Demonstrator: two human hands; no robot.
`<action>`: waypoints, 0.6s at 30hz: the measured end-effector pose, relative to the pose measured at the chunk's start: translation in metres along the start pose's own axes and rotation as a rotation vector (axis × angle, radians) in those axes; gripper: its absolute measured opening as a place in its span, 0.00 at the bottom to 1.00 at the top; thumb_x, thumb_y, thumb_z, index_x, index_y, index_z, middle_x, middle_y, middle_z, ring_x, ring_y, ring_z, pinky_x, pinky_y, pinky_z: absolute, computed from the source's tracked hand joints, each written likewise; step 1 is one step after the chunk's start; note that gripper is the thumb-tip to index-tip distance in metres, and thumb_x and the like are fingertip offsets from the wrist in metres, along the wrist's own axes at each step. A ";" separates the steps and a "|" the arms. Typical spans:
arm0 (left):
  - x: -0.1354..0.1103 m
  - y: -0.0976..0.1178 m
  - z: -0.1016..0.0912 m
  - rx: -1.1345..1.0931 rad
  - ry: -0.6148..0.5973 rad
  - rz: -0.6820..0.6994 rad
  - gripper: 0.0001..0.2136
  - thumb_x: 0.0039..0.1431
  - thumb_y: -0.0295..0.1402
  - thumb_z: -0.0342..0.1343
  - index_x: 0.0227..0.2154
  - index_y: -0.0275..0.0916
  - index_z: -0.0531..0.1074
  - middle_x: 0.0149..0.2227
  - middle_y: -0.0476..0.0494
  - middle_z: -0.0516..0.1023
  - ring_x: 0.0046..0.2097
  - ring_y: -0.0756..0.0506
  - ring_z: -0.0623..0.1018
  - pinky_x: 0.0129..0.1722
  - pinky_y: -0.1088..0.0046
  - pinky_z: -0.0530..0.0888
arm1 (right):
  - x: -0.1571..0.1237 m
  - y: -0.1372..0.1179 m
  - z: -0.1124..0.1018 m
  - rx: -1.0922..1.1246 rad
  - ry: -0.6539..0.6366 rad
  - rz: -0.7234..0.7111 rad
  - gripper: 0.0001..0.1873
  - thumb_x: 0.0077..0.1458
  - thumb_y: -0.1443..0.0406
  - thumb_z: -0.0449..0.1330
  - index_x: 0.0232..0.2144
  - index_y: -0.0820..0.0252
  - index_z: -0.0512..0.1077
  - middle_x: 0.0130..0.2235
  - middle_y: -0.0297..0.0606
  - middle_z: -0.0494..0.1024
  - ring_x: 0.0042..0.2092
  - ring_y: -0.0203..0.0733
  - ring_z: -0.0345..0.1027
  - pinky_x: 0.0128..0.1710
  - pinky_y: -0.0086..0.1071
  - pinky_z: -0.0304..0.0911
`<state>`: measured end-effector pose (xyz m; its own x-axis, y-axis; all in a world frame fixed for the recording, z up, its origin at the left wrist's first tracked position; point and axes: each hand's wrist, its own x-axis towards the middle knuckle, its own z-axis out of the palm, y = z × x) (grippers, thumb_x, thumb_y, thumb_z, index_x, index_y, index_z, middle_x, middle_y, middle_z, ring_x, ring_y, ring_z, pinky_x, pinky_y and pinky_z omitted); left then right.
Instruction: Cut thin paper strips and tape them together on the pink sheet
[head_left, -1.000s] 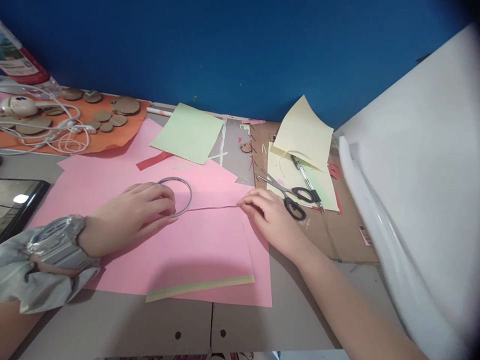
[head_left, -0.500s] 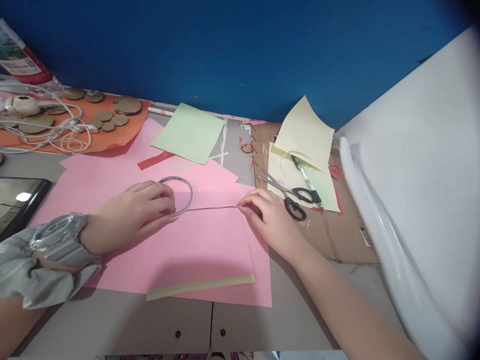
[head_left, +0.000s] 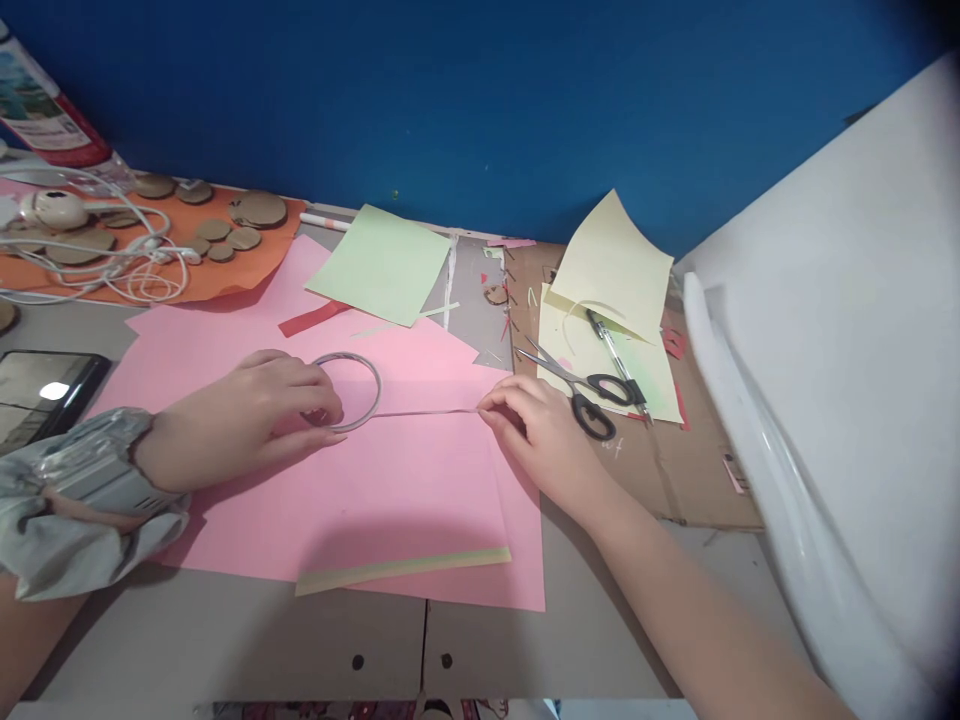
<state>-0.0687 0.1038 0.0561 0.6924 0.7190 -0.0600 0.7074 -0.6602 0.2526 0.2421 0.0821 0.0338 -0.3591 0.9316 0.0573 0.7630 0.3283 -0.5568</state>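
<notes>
My left hand (head_left: 259,415) grips a thin roll of tape (head_left: 358,375) that stands on its edge on a large pink paper sheet (head_left: 390,490). A strip of tape (head_left: 424,411) runs straight from the roll to my right hand (head_left: 536,430). The right hand's fingertips pinch the strip's free end at the pink sheet's right part. A watch and a grey sleeve cover my left wrist.
Black-handled scissors (head_left: 581,390) and a pen (head_left: 616,355) lie on yellow paper (head_left: 611,290) at the right. Green paper (head_left: 382,265), cardboard discs (head_left: 259,210) on orange paper, white cables (head_left: 97,265), a phone (head_left: 41,385) and a large white sheet (head_left: 840,380) surround the work.
My left hand and the tape roll have slid a little to the left, stretching the strip. The right hand has stayed put on the strip's end.
</notes>
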 end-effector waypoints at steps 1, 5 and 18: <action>0.000 0.000 -0.001 0.003 -0.021 0.002 0.09 0.61 0.42 0.49 0.33 0.46 0.71 0.35 0.53 0.75 0.37 0.48 0.72 0.47 0.64 0.63 | 0.000 0.000 0.000 -0.001 0.000 -0.001 0.07 0.60 0.68 0.52 0.33 0.55 0.70 0.40 0.36 0.73 0.42 0.43 0.65 0.45 0.39 0.57; -0.004 -0.002 -0.006 0.017 -0.086 -0.003 0.09 0.62 0.42 0.49 0.36 0.45 0.71 0.36 0.54 0.75 0.38 0.49 0.71 0.48 0.65 0.62 | 0.000 0.000 0.001 -0.009 0.002 -0.003 0.07 0.60 0.68 0.52 0.33 0.55 0.69 0.40 0.36 0.73 0.42 0.43 0.65 0.45 0.39 0.57; -0.013 -0.013 -0.013 -0.088 -0.202 -0.030 0.08 0.62 0.39 0.50 0.34 0.43 0.71 0.37 0.53 0.74 0.40 0.49 0.71 0.40 0.74 0.67 | 0.003 -0.001 0.001 -0.012 -0.018 0.011 0.06 0.60 0.68 0.53 0.33 0.56 0.69 0.40 0.35 0.73 0.43 0.43 0.64 0.45 0.39 0.56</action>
<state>-0.0886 0.1052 0.0659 0.6917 0.6741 -0.2591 0.7193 -0.6112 0.3303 0.2398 0.0842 0.0338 -0.3597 0.9324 0.0361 0.7737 0.3197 -0.5470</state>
